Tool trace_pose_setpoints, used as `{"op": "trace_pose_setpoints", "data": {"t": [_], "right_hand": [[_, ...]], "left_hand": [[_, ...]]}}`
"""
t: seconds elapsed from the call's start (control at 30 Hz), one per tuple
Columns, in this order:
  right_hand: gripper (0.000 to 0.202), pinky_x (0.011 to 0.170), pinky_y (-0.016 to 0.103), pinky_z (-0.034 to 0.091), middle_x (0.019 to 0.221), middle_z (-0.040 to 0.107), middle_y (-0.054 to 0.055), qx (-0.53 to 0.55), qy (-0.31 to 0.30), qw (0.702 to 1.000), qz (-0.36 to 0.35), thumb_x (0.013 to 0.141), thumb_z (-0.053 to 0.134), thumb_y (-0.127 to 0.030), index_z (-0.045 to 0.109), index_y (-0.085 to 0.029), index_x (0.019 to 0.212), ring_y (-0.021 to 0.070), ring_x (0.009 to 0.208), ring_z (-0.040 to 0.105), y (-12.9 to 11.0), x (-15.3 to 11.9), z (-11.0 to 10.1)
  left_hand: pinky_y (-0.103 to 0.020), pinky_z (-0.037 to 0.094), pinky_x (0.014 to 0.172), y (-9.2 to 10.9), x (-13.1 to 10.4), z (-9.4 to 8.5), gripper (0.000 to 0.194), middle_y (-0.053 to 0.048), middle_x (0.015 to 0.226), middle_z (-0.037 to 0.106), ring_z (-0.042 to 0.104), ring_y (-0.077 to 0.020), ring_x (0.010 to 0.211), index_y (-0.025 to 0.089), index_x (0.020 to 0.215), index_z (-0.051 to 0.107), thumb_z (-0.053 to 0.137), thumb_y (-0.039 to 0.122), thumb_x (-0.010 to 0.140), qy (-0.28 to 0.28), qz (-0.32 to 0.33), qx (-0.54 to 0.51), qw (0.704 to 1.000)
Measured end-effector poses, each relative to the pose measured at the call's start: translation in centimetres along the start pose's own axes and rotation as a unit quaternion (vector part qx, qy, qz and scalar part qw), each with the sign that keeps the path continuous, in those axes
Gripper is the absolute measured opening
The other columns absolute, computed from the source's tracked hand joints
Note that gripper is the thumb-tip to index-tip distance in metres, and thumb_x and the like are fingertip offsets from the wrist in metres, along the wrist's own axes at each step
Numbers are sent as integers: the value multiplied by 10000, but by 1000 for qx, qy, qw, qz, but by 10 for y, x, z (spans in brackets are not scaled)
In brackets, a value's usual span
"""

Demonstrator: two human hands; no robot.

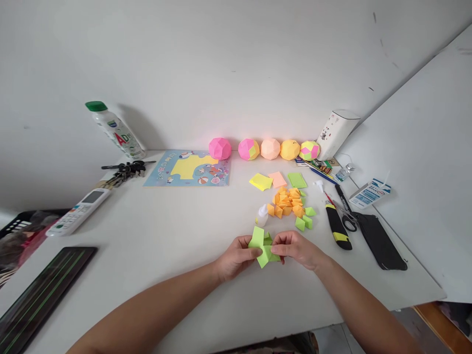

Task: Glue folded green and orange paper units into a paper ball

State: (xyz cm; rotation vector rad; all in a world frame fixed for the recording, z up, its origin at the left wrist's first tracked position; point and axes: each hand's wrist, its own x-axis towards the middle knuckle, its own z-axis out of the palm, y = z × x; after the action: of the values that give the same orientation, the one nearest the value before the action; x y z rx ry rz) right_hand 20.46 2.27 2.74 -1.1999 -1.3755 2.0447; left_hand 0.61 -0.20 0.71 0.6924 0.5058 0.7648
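Near the table's front, both hands grip a light green folded paper piece [266, 252] with several flaps sticking out. My left hand [239, 256] pinches its left side, thumb on top. On the right side, the thumb and fingers of my right hand [295, 248] close on another flap; the fingers below are partly hidden. Just beyond stands a small glue bottle [261, 215] with a whitish body. To its right lie a heap of orange folded paper pieces [287, 200] and a few loose green folded pieces [304, 223].
Paper balls [270, 149] line the wall behind paper stacks [261, 182]. A utility knife [337, 226], scissors [349, 221] and black pouch [381, 242] lie right. A puzzle board [186, 168], bottle [117, 130], keys [127, 169], remote [79, 211] and tablet [47, 295] occupy the left.
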Motion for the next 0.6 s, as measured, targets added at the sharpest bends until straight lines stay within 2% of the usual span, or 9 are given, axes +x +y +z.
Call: {"op": "trace_pose_setpoints", "data": {"t": [0.2, 0.33, 0.6], "right_hand": [[297, 534, 255, 403, 583, 566, -14, 14, 3, 1000, -1, 654, 769, -370, 589, -136, 629, 104, 548, 500, 0, 2, 5], [301, 529, 256, 396, 550, 557, -22, 23, 20, 999, -10, 645, 776, -371, 593, -133, 625, 97, 519, 492, 2, 2, 6], [330, 496, 244, 383, 526, 543, -33, 31, 67, 997, -13, 602, 799, -373, 568, -139, 582, 88, 481, 487, 3, 3, 8]], "left_hand": [[-364, 435, 799, 0, 1, 5, 142, -80, 795, 693, 646, -255, 846, 127, 811, 695, 691, 240, 726, -24, 28, 8, 999], [-389, 428, 819, -1, 2, 6, 178, -98, 815, 695, 639, -254, 832, 114, 838, 704, 707, 240, 713, -25, 31, 20, 999], [-363, 418, 803, -6, 1, 3, 236, -84, 785, 685, 608, -210, 772, 113, 802, 709, 755, 292, 657, 41, 25, 38, 998]]}}
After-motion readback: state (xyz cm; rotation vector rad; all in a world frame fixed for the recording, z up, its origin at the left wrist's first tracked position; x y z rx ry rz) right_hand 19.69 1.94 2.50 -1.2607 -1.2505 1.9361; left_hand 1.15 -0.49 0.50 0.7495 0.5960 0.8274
